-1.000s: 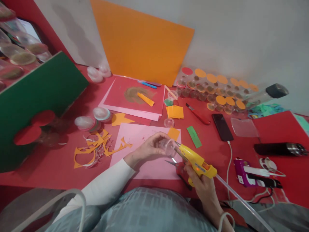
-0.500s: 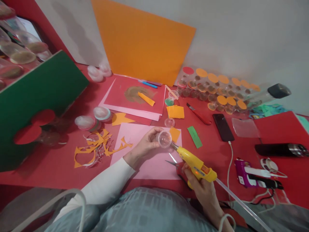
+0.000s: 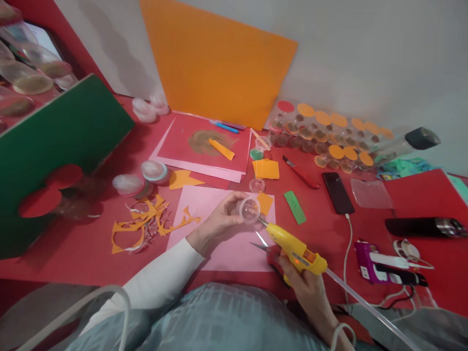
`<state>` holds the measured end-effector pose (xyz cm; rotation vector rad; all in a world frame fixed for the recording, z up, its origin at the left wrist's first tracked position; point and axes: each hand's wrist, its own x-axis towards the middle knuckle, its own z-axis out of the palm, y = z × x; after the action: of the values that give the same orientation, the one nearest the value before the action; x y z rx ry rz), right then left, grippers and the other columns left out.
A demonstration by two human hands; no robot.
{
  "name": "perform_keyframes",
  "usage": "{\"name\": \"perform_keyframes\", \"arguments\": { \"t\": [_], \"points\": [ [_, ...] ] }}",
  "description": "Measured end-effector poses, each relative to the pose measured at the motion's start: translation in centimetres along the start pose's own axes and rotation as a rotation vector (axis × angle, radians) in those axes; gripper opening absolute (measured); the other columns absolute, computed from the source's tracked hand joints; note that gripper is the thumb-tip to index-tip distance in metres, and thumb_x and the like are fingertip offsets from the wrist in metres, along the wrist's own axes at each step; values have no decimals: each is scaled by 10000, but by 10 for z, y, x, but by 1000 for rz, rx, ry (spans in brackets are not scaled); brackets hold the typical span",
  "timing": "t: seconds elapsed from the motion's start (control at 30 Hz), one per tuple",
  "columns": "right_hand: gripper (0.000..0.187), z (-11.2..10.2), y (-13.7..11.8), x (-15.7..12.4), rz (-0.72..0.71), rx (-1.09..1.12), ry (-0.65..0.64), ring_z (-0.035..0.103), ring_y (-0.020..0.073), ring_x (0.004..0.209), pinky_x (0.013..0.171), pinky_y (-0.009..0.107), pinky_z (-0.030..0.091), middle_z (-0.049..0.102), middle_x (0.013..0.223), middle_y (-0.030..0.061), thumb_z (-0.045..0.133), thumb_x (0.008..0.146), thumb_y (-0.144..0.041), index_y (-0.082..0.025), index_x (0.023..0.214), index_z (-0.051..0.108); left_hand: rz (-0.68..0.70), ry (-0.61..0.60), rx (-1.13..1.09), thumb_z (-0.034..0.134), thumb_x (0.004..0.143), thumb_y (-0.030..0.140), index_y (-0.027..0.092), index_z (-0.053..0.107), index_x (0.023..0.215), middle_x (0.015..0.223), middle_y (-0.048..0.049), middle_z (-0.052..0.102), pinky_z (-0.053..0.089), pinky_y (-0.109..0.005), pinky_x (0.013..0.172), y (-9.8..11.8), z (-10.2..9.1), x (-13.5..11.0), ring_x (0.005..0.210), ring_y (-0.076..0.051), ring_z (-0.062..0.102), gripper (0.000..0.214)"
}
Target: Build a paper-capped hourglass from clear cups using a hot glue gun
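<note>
My left hand (image 3: 221,220) is closed around a small clear plastic cup (image 3: 249,210), held on its side above a pink paper sheet (image 3: 219,229). My right hand (image 3: 306,282) grips a yellow glue gun (image 3: 294,246) whose nozzle tip touches the cup's rim. A clear glue stick (image 3: 361,304) sticks out of the gun's back. Scissors (image 3: 266,248) lie on the pink sheet under the gun.
On the red table lie orange paper scraps (image 3: 146,222), orange squares (image 3: 265,169), a green strip (image 3: 294,207), a red craft knife (image 3: 302,174), a phone (image 3: 337,192) on its cable, and rows of small capped cups (image 3: 325,136). A green board (image 3: 54,156) leans at left, an orange sheet (image 3: 219,63) behind.
My left hand has turned the cup so its opening faces me and lifted it slightly. The glue gun's nozzle has followed and stays at the cup's rim.
</note>
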<state>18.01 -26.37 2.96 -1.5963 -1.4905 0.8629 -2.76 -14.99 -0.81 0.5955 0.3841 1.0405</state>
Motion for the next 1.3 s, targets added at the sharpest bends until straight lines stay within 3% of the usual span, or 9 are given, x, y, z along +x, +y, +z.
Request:
{"name": "perform_keyframes", "arguments": {
  "t": [0.3,0.63,1.03,1.3],
  "points": [
    [339,2,-1,1,-13,-30,3,720,214,556,507,265,603,761,669,52,631,907,-497,-194,823,757,23,14,36,959,602,318,199,651,992,957,-27,758,576,-303,777,1,-2,0,863,-191,731,511],
    [270,5,-12,7,-139,-22,65,744,212,539,490,226,608,784,678,48,661,908,-422,-195,806,765,16,5,23,945,628,291,210,646,1003,959,-12,739,577,-292,761,2,-1,-1,868,-186,724,486],
    [290,5,-11,8,-129,-6,75,751,209,543,487,210,606,787,678,44,663,909,-442,-197,797,769,9,-3,26,964,587,296,216,653,987,961,-8,735,589,-288,737,1,-3,0,856,-181,716,514],
    [270,0,5,3,-70,-52,25,771,238,627,586,273,650,800,736,56,659,906,-429,-205,854,800,-37,-66,16,937,631,336,224,621,1027,1006,-39,711,610,-451,795,-2,-5,-2,951,-266,711,518]
  ]
}}
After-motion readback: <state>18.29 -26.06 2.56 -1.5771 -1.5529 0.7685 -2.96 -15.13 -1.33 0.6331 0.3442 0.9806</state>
